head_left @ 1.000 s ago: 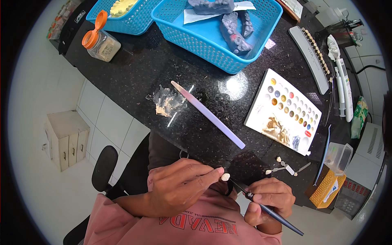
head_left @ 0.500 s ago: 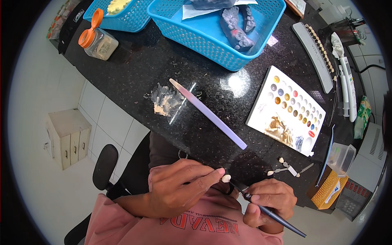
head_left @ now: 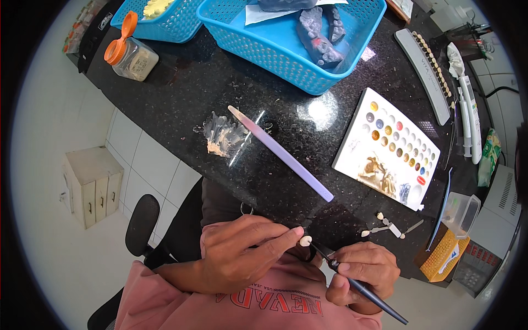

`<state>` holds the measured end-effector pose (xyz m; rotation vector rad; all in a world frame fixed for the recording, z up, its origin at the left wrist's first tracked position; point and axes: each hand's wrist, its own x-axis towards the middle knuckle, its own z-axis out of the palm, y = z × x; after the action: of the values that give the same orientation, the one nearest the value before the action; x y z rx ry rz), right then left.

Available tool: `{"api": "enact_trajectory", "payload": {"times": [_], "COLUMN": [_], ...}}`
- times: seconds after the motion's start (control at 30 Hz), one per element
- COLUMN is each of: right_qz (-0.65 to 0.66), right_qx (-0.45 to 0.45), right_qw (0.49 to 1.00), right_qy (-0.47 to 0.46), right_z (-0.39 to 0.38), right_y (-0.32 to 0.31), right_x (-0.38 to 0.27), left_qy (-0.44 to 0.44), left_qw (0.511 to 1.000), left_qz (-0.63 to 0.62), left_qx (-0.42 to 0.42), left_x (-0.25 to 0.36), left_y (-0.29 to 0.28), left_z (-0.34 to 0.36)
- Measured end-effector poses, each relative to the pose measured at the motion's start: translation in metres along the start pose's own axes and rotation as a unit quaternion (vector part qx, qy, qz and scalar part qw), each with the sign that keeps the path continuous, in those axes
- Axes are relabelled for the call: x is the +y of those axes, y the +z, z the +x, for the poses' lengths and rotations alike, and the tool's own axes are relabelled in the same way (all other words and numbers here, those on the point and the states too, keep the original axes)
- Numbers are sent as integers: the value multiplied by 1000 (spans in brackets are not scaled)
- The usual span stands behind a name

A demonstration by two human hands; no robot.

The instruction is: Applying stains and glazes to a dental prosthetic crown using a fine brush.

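I count two hands (head_left: 236,250), one held tool (head_left: 379,300), two blue baskets (head_left: 275,63), three grey casts (head_left: 312,34), one lilac spatula (head_left: 289,158), one palette (head_left: 352,155).

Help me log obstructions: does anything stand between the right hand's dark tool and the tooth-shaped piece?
Nothing visible does. The left hand holds the tooth-shaped piece; the dark tool in the right hand points straight at it, its tip right beside or on it; which, I cannot tell.

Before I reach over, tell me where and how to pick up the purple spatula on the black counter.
Likely best: pinch the purple spatula by its lower-right end, coming from your own side; that plain end lies nearest you, while the pale tip points away.
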<state>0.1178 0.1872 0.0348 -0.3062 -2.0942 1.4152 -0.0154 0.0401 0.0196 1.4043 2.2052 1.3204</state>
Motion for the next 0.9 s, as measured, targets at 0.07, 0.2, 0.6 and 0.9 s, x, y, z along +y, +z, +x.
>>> {"api": "enact_trajectory", "payload": {"times": [0.07,0.2,0.6,0.9], "right_qz": [-8,-3,-7,23], "right_qx": [7,-3,-45,47], "right_qw": [1000,1000,999,998], "right_qy": [-1,-5,-31,-20], "right_z": [-1,0,3,-1], "right_y": [0,0,-2,-15], "right_x": [0,-1,1,-4], "left_qy": [-1,3,-4,-7], "left_qw": [1000,1000,1000,1000], "left_qz": [-2,-2,-1,-3], "left_qx": [1,3,-3,-4], "left_x": [0,0,0,2], "left_y": [0,1,1,1], "left_z": [0,-1,1,2]}}
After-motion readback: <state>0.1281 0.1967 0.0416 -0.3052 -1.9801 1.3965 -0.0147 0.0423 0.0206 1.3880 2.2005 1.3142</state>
